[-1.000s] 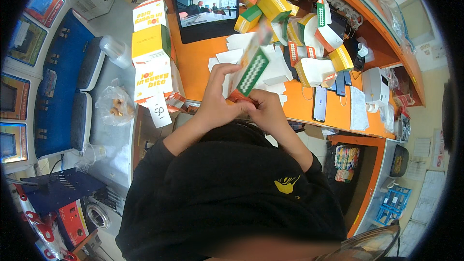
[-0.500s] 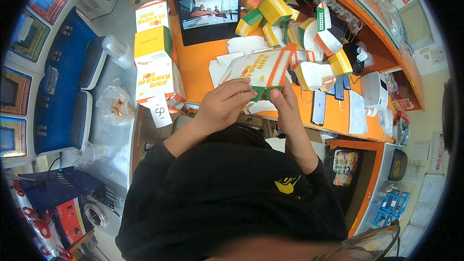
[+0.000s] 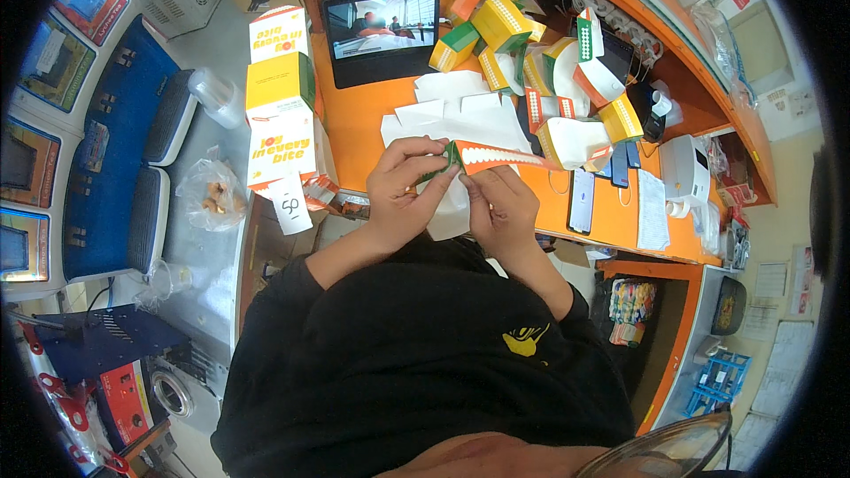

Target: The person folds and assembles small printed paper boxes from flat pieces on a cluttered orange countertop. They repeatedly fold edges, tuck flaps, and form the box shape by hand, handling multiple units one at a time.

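Between my two hands, over the front edge of the orange desk, is a cardboard food box (image 3: pixel 500 156) turned so its orange side with a white scalloped stripe faces up. My left hand (image 3: pixel 400 190) pinches the green end of the box. My right hand (image 3: pixel 505 210) grips the same end from the right, thumb near the green flap. The box's lower part is partly hidden by my fingers. Flat white cardboard blanks (image 3: pixel 465 119) lie on the desk just beyond my hands.
A pile of folded yellow, green and orange boxes (image 3: pixel 503 22) fills the back right. A tablet (image 3: pixel 382 35) stands behind the blanks. Stacked boxes (image 3: pixel 282 146) stand at left with a paper tag (image 3: pixel 289 204). Phones (image 3: pixel 581 201) and a white printer-like device (image 3: pixel 684 168) are at right.
The box has been turned from its white printed face to its orange side and brought closer to me. My right hand has moved left and down, nearer my left hand.
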A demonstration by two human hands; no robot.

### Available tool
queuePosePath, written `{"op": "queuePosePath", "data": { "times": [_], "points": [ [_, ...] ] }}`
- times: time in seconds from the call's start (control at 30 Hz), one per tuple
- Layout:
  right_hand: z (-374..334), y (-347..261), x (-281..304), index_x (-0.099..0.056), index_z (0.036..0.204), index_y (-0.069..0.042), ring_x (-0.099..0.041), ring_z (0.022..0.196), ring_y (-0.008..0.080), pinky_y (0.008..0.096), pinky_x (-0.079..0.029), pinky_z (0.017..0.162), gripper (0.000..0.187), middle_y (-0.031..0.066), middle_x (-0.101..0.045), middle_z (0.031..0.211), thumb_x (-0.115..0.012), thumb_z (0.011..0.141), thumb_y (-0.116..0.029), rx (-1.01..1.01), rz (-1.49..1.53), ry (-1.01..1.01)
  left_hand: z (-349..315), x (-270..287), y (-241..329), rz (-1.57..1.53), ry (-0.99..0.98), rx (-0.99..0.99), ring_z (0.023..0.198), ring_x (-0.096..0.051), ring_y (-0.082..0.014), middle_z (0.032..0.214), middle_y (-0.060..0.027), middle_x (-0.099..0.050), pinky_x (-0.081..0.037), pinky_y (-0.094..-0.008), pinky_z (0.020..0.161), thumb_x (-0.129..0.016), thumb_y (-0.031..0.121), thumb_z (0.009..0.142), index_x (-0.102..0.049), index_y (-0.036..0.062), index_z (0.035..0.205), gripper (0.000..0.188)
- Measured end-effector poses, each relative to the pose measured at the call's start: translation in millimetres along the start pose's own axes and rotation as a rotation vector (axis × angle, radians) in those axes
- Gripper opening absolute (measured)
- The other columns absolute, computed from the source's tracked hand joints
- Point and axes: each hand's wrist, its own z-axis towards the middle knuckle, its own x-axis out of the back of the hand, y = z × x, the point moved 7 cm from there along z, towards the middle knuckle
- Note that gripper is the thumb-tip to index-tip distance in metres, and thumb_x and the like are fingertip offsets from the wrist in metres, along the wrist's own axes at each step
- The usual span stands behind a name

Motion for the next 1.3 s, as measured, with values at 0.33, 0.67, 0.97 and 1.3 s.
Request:
{"op": "queuePosePath", "data": {
  "times": [0.33, 0.67, 0.97, 1.3],
  "points": [
    [-2, 19, 14, -0.072, 0.092, -0.003, -0.07, 0.077, 0.0235, 0.0284, -0.053, 0.065, 0.017, 0.0129, -0.072, 0.088, -0.07, 0.078, 0.006, -0.107, 0.085, 0.039, 2, -7, 14, -0.09, -0.187, -0.061, 0.105, -0.063, -0.0244, 0.111, -0.0156, -0.061, -0.05, -0.0345, 0.094, -0.07, 0.002, 0.086, -0.071, -0.0035, 0.097, 0.013],
    [-18, 38, -19, -0.064, 0.101, 0.002, -0.063, 0.078, 0.0133, 0.0257, -0.048, 0.072, 0.011, 0.0085, -0.067, 0.085, -0.061, 0.092, -0.004, -0.435, 0.682, -0.101, -4, -9, -17, -0.519, -0.107, 0.221, 0.113, -0.06, -0.0201, 0.129, -0.0175, -0.056, -0.052, -0.0335, 0.094, -0.075, 0.007, 0.085, -0.047, -0.0006, 0.135, 0.058],
    [-5, 26, -25, -0.066, 0.104, 0.003, -0.059, 0.084, 0.0254, 0.0309, -0.046, 0.079, 0.022, 0.0127, -0.061, 0.092, -0.054, 0.096, -0.013, -0.295, 0.665, -0.219, -10, -14, -26, -0.383, -0.231, 0.329, 0.113, -0.061, -0.0177, 0.132, -0.0208, -0.058, -0.05, -0.0301, 0.096, -0.069, 0.002, 0.089, -0.042, -0.002, 0.141, 0.058],
    [23, 37, 43, -0.069, 0.085, -0.002, -0.061, 0.074, 0.0204, 0.03, -0.047, 0.067, 0.013, 0.0095, -0.066, 0.082, -0.079, 0.076, -0.001, -0.233, 0.079, 0.176, 8, 20, -47, -0.478, 0.112, 0.333, 0.093, -0.065, -0.0126, 0.109, -0.0106, -0.066, -0.053, -0.0232, 0.08, -0.069, -0.007, 0.085, -0.054, 0.0005, 0.118, 0.036]
  ]
}}
